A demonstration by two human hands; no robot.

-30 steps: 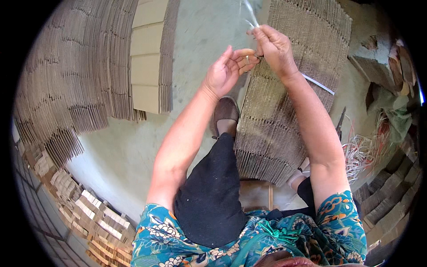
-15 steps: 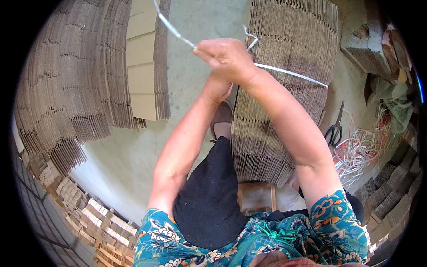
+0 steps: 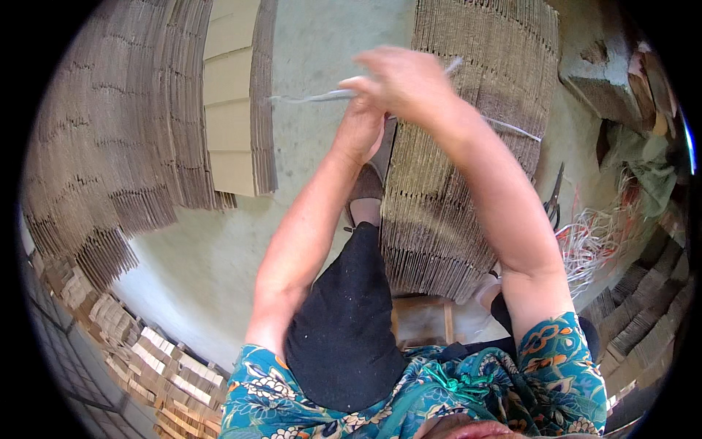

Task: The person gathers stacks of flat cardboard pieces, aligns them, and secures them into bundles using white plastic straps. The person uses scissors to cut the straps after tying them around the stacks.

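A thin white plastic strap [image 3: 512, 128] crosses the top of a long stack of folded corrugated cardboard [image 3: 439, 197] in front of me. At the stack's left edge, my left hand [image 3: 362, 132] is closed around the strap, its fingertips partly hidden. My right hand [image 3: 406, 80] is just above and to the right of it, nearly touching, and blurred by motion. From between the two hands a loose strap end [image 3: 311, 97] sticks out to the left. Another short white piece [image 3: 453, 64] shows beyond my right wrist. Whether my right fingers grip the strap is unclear.
Tall rows of stacked cardboard [image 3: 117, 117] fill the left. Black-handled scissors [image 3: 554, 197] lie on the floor right of the stack, by a tangle of white and red straps [image 3: 592, 241]. A grey block [image 3: 599, 73] stands far right. My shoe [image 3: 367, 183] is beside the stack.
My right hand has moved slightly up and right, its fingers lifting. The loose strap end has swung down from pointing up-left to lying nearly level. My left hand has barely moved.
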